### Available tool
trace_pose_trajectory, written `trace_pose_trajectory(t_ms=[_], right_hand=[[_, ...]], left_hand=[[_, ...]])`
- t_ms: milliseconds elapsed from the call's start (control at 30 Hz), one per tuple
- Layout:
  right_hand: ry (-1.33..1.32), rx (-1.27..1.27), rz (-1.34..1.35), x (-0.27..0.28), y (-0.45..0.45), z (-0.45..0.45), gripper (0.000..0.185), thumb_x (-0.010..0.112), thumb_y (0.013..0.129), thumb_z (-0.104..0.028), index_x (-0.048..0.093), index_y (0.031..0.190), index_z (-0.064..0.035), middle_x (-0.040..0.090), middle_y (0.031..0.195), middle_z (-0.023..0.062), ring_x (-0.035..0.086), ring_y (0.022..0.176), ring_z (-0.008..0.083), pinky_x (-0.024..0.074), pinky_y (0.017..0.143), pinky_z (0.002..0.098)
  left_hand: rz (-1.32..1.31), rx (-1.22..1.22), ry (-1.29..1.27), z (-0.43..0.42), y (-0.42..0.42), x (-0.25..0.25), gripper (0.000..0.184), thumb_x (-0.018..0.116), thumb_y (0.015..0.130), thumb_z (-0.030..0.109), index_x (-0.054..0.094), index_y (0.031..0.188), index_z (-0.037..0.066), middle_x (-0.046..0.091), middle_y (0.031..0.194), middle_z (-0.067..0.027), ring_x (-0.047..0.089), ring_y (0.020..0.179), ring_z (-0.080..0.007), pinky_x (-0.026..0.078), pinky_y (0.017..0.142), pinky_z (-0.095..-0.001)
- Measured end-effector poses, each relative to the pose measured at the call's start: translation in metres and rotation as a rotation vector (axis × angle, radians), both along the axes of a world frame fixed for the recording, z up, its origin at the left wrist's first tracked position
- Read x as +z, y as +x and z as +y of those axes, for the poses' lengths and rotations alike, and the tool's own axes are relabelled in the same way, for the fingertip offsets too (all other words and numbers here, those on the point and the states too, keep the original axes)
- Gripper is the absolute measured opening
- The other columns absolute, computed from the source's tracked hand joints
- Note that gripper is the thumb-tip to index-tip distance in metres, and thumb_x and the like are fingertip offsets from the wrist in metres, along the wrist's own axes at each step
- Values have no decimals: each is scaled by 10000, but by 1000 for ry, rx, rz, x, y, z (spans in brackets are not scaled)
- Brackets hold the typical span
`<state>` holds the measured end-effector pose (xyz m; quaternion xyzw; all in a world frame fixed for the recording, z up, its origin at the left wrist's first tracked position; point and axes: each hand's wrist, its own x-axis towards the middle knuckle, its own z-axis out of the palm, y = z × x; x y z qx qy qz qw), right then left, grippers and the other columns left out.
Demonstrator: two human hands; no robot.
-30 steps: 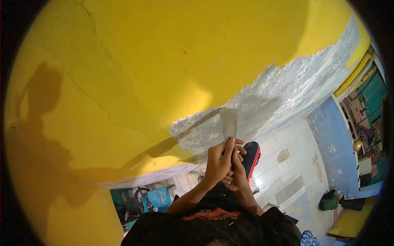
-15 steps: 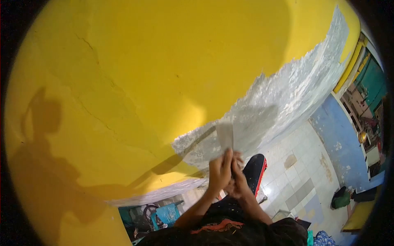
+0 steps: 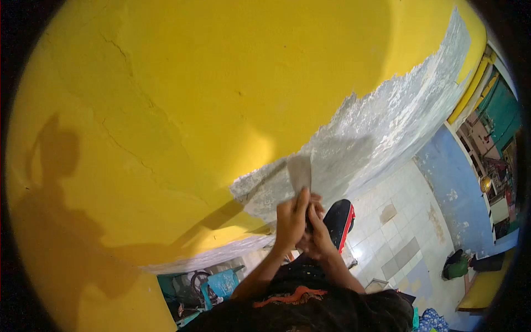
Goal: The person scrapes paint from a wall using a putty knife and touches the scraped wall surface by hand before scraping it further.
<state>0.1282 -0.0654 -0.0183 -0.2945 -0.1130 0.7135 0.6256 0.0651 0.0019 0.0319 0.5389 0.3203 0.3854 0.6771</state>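
A yellow painted wall point(image 3: 210, 83) fills most of my view, with a bare grey patch point(image 3: 376, 133) along its lower part. In front of that patch's left portion I have the metal scraper point(image 3: 300, 171), blade upward; I can't tell whether its edge touches the surface. My left hand point(image 3: 290, 221) is wrapped round the handle, thumb at the blade's base, and my right hand point(image 3: 321, 232) closes on it just alongside, some fingers hidden. With my thumb so near the metal, a sudden snag could slide it along the blade. Too steep a tilt could gouge the patch; too flat, the blade could skid. Anything dropped could land on my dark sneaker point(image 3: 338, 218), below the patch.
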Motion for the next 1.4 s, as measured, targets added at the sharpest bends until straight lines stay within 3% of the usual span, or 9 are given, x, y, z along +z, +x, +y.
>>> trace_pose_trajectory(t_ms=[133, 233, 300, 367, 433, 633, 767, 900, 1400], right_hand=[[58, 11, 127, -6, 1, 7, 391, 357, 898, -532, 451, 811, -163, 347, 464, -22, 304, 313, 112, 262, 313, 220], [-42, -190, -90, -21, -11, -10, 438, 396, 913, -456, 293, 1279, -239, 486, 906, 2, 460, 538, 94, 362, 418, 224], [344, 100, 357, -42, -4, -17, 441, 418, 905, -456, 312, 1263, -221, 498, 909, 4, 460, 535, 92, 359, 414, 227], [-145, -192, 75, 10, -13, 8, 376, 416, 898, -481, 364, 1182, -240, 477, 692, 4, 390, 414, 87, 305, 350, 214], [194, 160, 358, -30, 5, 10, 329, 419, 895, -489, 387, 1127, -257, 436, 599, -5, 323, 352, 76, 259, 318, 202], [86, -287, -338, -23, -21, 1, 370, 378, 924, -443, 293, 1248, -286, 426, 623, -5, 340, 370, 79, 284, 324, 205], [-37, -15, 25, 8, -17, 8, 384, 374, 927, -436, 274, 1269, -295, 383, 603, -10, 302, 363, 91, 247, 323, 214], [37, 7, -52, 6, -19, 6, 353, 354, 895, -538, 469, 831, -211, 293, 421, -37, 262, 287, 81, 228, 299, 203], [33, 33, -172, -12, -29, -6, 485, 366, 850, -619, 424, 691, -164, 279, 449, -49, 209, 305, 64, 161, 303, 202]], left_hand=[[-27, -10, 151, 4, 1, 6, 424, 400, 951, 265, 596, 777, -67, 582, 602, -74, 548, 538, -105, 433, 495, -221], [-37, -51, 89, -13, -8, -14, 456, 399, 944, 347, 570, 775, -40, 582, 645, -60, 542, 582, -105, 438, 542, -236], [-75, -11, 75, -16, -7, -18, 421, 401, 952, 258, 590, 755, -62, 566, 582, -65, 545, 543, -99, 430, 510, -214], [106, 39, 144, 0, -8, 11, 412, 404, 951, 257, 601, 765, -55, 569, 586, -63, 549, 551, -97, 433, 515, -212], [0, -1, 153, 7, -2, 7, 400, 418, 946, 259, 611, 774, -47, 573, 587, -63, 547, 550, -95, 434, 515, -212], [7, 80, 144, -16, -15, -5, 401, 431, 942, 267, 594, 768, -56, 563, 577, -60, 531, 538, -96, 430, 533, -220], [-12, 61, 78, 3, -20, 9, 415, 433, 941, 287, 591, 751, -47, 548, 566, -50, 515, 525, -93, 420, 534, -215], [-55, 72, 142, 0, -20, 4, 434, 427, 942, 299, 593, 730, -42, 554, 567, -51, 513, 514, -87, 408, 502, -206], [-8, 20, 77, -10, -34, -18, 434, 432, 935, 325, 609, 755, -28, 595, 618, -51, 533, 543, -79, 407, 496, -202]])
